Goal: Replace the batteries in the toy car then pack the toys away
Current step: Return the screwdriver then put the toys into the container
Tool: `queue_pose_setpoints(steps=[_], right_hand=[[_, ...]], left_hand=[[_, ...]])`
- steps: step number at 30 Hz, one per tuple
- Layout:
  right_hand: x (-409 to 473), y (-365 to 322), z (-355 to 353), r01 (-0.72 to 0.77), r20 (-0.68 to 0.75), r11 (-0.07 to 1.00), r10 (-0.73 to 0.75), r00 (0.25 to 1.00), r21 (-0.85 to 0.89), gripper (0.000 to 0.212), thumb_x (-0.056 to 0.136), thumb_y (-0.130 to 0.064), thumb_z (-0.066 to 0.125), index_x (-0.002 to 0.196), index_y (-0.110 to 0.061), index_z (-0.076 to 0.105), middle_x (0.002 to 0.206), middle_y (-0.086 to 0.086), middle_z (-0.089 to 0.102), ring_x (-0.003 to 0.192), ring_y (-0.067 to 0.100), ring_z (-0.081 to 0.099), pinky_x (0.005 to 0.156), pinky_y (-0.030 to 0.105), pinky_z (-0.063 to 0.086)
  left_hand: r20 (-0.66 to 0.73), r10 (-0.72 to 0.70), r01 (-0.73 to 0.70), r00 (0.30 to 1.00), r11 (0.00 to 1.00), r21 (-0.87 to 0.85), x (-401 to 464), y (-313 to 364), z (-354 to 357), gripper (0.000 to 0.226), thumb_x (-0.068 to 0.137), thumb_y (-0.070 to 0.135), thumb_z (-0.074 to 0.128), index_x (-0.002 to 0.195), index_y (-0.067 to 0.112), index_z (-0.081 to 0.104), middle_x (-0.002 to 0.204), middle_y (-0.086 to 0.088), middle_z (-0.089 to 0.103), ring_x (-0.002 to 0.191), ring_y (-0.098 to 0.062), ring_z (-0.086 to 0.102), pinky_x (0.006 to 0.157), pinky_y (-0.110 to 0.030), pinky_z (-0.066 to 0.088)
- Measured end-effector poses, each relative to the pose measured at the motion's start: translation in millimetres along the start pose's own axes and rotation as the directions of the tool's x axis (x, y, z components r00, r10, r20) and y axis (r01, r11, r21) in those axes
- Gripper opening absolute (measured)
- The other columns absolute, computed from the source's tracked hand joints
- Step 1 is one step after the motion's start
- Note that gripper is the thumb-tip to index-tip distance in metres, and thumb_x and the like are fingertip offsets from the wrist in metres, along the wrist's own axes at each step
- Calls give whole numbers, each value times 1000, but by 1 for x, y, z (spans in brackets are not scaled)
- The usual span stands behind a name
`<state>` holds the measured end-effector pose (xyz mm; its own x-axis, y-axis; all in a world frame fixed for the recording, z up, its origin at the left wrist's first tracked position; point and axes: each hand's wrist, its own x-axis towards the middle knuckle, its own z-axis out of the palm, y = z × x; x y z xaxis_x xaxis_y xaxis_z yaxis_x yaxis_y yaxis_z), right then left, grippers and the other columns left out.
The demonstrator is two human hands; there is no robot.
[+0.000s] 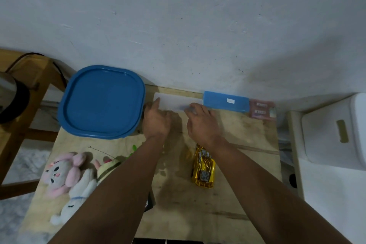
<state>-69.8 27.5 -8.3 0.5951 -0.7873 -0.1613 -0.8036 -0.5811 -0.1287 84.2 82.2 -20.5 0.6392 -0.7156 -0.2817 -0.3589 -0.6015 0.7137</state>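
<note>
A shiny yellow toy car (204, 170) lies on the wooden table (237, 194), below my right forearm. Both my hands reach to a flat translucent white case (174, 102) against the wall. My left hand (156, 120) touches its left end with a finger. My right hand (202, 123) has its fingers on the case's right end. A blue flat box (225, 102) lies just right of the case, and a pink battery pack (261, 110) beyond it. Whether either hand grips the case I cannot tell.
A big container with a blue lid (103, 101) stands at the back left. Plush toys (67, 176) lie at the front left, with a thin antenna wire (99, 150) and a dark object (149, 203) under my left forearm. A white stool (332, 136) stands right, a wooden frame (25, 121) left.
</note>
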Motion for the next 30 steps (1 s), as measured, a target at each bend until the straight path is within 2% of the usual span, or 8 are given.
queue_pose_setpoints(steps=[5, 12, 15, 18, 21, 24, 27, 30], right_hand=[[2, -5, 1, -33, 88, 999, 34, 996, -18, 64, 89, -25, 57, 151, -21, 41, 159, 4, 29, 148, 25, 25, 109, 53, 37], [14, -9, -13, -73, 178, 997, 74, 981, -14, 73, 88, -23, 63, 155, -22, 34, 162, 3, 21, 150, 24, 19, 113, 53, 34], [20, -8, -27, -94, 274, 994, 75, 959, 54, 70, 88, -21, 61, 154, -23, 36, 163, 3, 22, 149, 26, 26, 112, 53, 36], [17, -13, -46, -133, 235, 983, 100, 967, 130, 64, 91, -19, 56, 153, -23, 39, 160, 3, 31, 144, 28, 36, 111, 49, 39], [14, -33, -64, -110, 97, 986, 98, 990, 127, 57, 93, -16, 53, 149, -22, 46, 154, 3, 41, 137, 28, 43, 107, 45, 44], [17, -71, -82, 17, 31, 992, -21, 999, 123, 52, 92, -17, 53, 144, -23, 52, 146, 2, 47, 133, 27, 45, 104, 44, 41], [19, -116, -89, 213, 68, 968, -223, 972, 133, 57, 92, -22, 57, 148, -21, 48, 152, 6, 42, 138, 28, 40, 106, 43, 34], [19, -156, -85, 376, 194, 923, -384, 903, 79, 73, 93, -30, 63, 157, -21, 31, 165, 10, 20, 151, 28, 20, 116, 47, 25]], left_hand=[[149, 30, -64, 988, 971, 229, 10, -4, 7, 72, 100, 27, 59, 164, 24, 26, 164, -18, 26, 130, -43, 53, 101, -53, 53], [267, -23, -86, 963, 917, 390, 15, 13, 1, 85, 102, 25, 57, 166, 22, 2, 169, -16, 7, 146, -44, 29, 114, -54, 40], [302, -12, -103, 953, 926, 362, 4, 23, -8, 80, 102, 16, 54, 166, 15, 7, 171, -20, 2, 149, -45, 29, 117, -51, 38], [292, 160, -257, 943, 907, 333, -13, 29, -34, 71, 97, 5, 54, 162, 14, 28, 170, -17, 17, 142, -38, 46, 110, -47, 48], [208, 374, -419, 904, 872, 252, -21, 32, -74, 52, 93, 1, 54, 143, 14, 58, 147, -9, 53, 120, -31, 62, 91, -44, 56], [21, 471, -456, 882, 841, 290, -17, 27, -127, 37, 95, 7, 55, 129, 14, 69, 127, -8, 64, 114, -32, 58, 78, -47, 57], [-140, 445, -370, 885, 852, 369, -4, -4, -175, 34, 96, 10, 57, 128, 10, 69, 124, -13, 66, 113, -38, 54, 90, -52, 52], [-261, 290, -169, 921, 900, 402, 6, -47, -207, 43, 94, 12, 58, 137, 13, 62, 135, -17, 60, 121, -43, 51, 99, -55, 47]])
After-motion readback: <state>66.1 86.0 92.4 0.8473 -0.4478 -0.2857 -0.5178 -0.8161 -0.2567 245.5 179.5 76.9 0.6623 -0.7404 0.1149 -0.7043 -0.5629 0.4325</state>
